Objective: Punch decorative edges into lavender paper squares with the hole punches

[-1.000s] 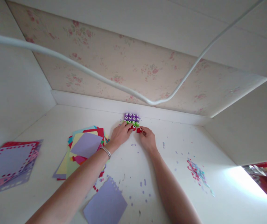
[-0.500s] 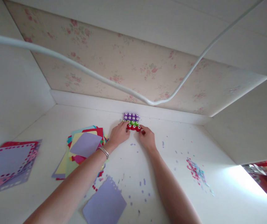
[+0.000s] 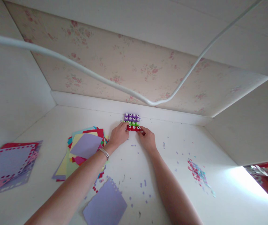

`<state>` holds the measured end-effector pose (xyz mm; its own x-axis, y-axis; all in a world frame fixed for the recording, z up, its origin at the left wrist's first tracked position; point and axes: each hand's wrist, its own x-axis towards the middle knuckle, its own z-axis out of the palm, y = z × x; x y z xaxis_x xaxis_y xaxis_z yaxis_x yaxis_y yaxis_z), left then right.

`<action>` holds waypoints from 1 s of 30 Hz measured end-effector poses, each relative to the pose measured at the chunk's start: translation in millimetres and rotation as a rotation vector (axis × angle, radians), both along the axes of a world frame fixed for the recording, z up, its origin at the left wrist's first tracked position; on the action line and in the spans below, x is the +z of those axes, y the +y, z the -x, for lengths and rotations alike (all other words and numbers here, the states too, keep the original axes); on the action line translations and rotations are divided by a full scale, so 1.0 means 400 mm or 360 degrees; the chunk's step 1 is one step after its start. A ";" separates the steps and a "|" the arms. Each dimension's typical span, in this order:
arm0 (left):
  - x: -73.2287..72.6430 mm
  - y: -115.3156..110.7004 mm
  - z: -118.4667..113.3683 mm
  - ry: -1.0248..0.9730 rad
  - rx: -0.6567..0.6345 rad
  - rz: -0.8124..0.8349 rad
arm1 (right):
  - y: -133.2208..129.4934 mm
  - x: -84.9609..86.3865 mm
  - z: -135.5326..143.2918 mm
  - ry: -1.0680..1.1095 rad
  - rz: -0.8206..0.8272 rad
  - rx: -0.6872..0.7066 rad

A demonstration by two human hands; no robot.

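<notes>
Small craft paper punches with white tops stand in rows against the back ledge. The purple punches (image 3: 132,117) form the back rows, and the green punches (image 3: 133,123) come in front of them. A row of red punches (image 3: 134,128) lies nearest me. My left hand (image 3: 120,135), with a silver bracelet (image 3: 104,153) at the wrist, is closed at the left end of the red row. My right hand (image 3: 147,138) pinches the right end of that row. The fingers partly cover the left green and red punches.
Left of my forearm lies a pile of coloured paper (image 3: 86,146). Farther left are papers with punched borders (image 3: 9,161). A lilac sheet (image 3: 106,203) with a punched edge lies in front. Confetti (image 3: 197,173) is heaped at right. A white cable (image 3: 89,72) hangs across the view.
The red punches have been pushed closer together and straightened into line against the green row. The right hand has moved slightly left. The papers have stayed put.
</notes>
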<state>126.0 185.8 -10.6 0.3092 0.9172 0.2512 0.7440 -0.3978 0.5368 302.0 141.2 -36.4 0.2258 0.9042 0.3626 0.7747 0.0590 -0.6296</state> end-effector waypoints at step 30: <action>-0.017 0.022 0.010 -0.0083 0.0312 0.0018 | 0.006 -0.003 -0.002 -0.0085 0.0159 -0.0039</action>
<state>121.8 194.8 -17.3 0.1115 0.9614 0.2517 0.7775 -0.2421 0.5804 302.8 143.7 -37.5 0.2311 0.9308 0.2832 0.8076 -0.0213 -0.5893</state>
